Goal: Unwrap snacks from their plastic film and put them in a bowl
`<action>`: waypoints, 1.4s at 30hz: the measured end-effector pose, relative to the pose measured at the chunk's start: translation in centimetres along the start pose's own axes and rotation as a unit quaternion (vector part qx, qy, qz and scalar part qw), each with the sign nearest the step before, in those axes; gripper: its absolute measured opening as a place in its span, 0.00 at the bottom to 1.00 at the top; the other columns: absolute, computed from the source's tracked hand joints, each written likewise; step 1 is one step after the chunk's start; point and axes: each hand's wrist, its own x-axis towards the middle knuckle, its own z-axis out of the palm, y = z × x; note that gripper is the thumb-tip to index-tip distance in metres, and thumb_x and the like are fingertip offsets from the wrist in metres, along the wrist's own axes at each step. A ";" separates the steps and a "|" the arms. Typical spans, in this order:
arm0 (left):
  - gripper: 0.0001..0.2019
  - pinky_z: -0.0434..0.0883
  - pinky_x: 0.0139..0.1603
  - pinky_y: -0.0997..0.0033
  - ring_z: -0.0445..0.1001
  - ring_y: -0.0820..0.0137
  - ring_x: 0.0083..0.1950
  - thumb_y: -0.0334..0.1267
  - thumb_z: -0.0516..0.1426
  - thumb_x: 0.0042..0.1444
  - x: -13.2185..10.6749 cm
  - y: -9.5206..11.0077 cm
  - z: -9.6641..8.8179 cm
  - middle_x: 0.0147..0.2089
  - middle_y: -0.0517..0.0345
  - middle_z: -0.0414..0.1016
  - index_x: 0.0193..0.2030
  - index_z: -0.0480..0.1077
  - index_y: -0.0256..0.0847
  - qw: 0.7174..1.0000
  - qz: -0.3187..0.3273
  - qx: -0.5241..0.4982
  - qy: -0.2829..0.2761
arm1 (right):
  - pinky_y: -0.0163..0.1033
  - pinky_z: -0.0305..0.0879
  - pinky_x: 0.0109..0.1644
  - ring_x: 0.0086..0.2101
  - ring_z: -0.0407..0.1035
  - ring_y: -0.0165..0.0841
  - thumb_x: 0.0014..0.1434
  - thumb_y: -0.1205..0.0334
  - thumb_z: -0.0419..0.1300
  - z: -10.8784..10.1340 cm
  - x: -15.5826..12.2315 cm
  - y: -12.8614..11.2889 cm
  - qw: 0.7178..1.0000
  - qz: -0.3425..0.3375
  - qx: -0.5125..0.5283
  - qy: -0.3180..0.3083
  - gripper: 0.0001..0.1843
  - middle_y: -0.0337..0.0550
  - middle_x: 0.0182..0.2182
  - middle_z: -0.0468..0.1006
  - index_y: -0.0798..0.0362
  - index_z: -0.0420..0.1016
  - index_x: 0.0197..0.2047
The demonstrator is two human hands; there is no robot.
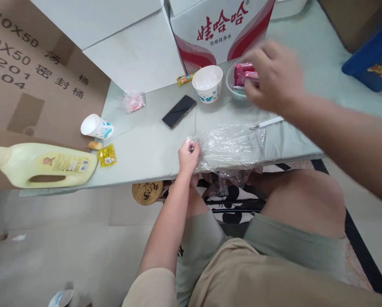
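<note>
My left hand is closed at the table's front edge, its fingers pinching one end of a crumpled clear plastic bag. The bag lies flat on the cloth, and more clear plastic hangs below the edge. Over a clear bowl hovers my right hand, smeared by motion. Beside its fingertips, pink wrapped packets fill the bowl; whether the fingers hold one is unclear. A thin tool with a white handle rests just behind the bag, under my right forearm.
Left of the bowl stand a white paper bowl and a phone. Farther left are a tipped paper cup, a yellow packet and a pale yellow bottle. White and red boxes line the back; a blue container is right.
</note>
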 end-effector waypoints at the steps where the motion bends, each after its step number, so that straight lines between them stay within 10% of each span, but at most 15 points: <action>1: 0.14 0.63 0.30 0.74 0.65 0.74 0.26 0.36 0.59 0.59 0.0 0.0 0.1 0.22 0.64 0.67 0.26 0.60 0.43 1.000 -0.001 -0.015 -0.001 | 0.58 0.71 0.54 0.53 0.73 0.51 0.63 0.62 0.54 -0.4 -2.5 -1.9 0.999 0.015 0.030 -0.013 0.20 0.56 0.53 0.78 0.54 0.75 0.56; 4: 0.12 0.62 0.26 0.75 0.69 0.74 0.26 0.38 0.59 0.61 0.3 0.3 0.5 0.25 0.62 0.69 0.28 0.61 0.43 0.997 -0.033 -0.065 0.004 | 0.52 0.73 0.49 0.42 0.78 0.44 0.65 0.58 0.51 1.2 -9.8 -5.6 0.982 0.020 0.121 -0.146 0.19 0.50 0.43 0.83 0.53 0.77 0.53; 8: 0.10 0.58 0.20 0.77 0.71 0.75 0.23 0.42 0.58 0.61 1.5 1.5 0.1 0.26 0.62 0.71 0.33 0.62 0.43 0.985 -0.123 -0.119 0.018 | 0.62 0.57 0.70 0.64 0.67 0.50 0.65 0.57 0.52 5.0 -14.6 -6.2 0.979 -0.006 0.097 -0.182 0.27 0.53 0.65 0.73 0.53 0.70 0.65; 17: 0.22 0.76 0.34 0.69 0.81 0.65 0.34 0.52 0.66 0.52 7.0 4.0 -4.0 0.39 0.49 0.81 0.45 0.63 0.46 0.951 -0.255 -0.096 -0.148 | 0.66 0.49 0.73 0.70 0.55 0.53 0.56 0.64 0.56 4.6 -13.8 -4.2 0.956 -0.095 0.090 -0.264 0.30 0.52 0.70 0.65 0.52 0.74 0.62; 25: 0.24 0.75 0.28 0.71 0.81 0.64 0.32 0.47 0.66 0.54 10.1 7.5 -1.7 0.39 0.54 0.80 0.55 0.65 0.49 0.927 -0.287 -0.012 -0.241 | 0.62 0.45 0.75 0.71 0.53 0.50 0.55 0.65 0.56 4.7 -13.6 -4.2 0.947 -0.078 0.108 -0.291 0.30 0.48 0.71 0.64 0.51 0.74 0.62; 29: 0.21 0.69 0.25 0.79 0.73 0.76 0.25 0.29 0.67 0.47 11.6 7.8 -0.1 0.33 0.61 0.75 0.48 0.70 0.43 0.946 -0.206 -0.056 -0.243 | 0.60 0.44 0.76 0.72 0.51 0.49 0.56 0.65 0.56 4.5 -13.4 -4.3 0.943 -0.069 0.110 -0.305 0.31 0.46 0.72 0.62 0.51 0.73 0.63; 34: 0.11 0.61 0.22 0.81 0.69 0.78 0.24 0.25 0.61 0.51 14.8 7.1 0.2 0.31 0.62 0.72 0.39 0.69 0.41 0.997 -0.059 -0.022 -0.046 | 0.59 0.43 0.76 0.72 0.52 0.48 0.56 0.65 0.56 4.5 -13.3 -4.2 0.942 -0.068 0.116 -0.308 0.31 0.46 0.72 0.62 0.50 0.72 0.64; 38: 0.06 0.72 0.34 0.77 0.76 0.73 0.36 0.34 0.61 0.57 12.2 6.2 -2.7 0.39 0.58 0.74 0.41 0.69 0.42 0.995 0.078 0.043 0.053 | 0.60 0.44 0.76 0.72 0.51 0.47 0.56 0.68 0.55 4.5 -13.4 -4.0 0.941 -0.068 0.126 -0.307 0.32 0.46 0.72 0.63 0.51 0.72 0.65; 42: 0.21 0.71 0.66 0.54 0.74 0.56 0.62 0.48 0.68 0.51 3.9 4.6 -6.3 0.56 0.49 0.77 0.49 0.74 0.43 0.912 0.255 0.242 -0.212 | 0.60 0.45 0.76 0.72 0.52 0.48 0.56 0.69 0.56 4.7 -13.3 -3.7 0.940 -0.073 0.139 -0.302 0.33 0.48 0.71 0.65 0.52 0.72 0.65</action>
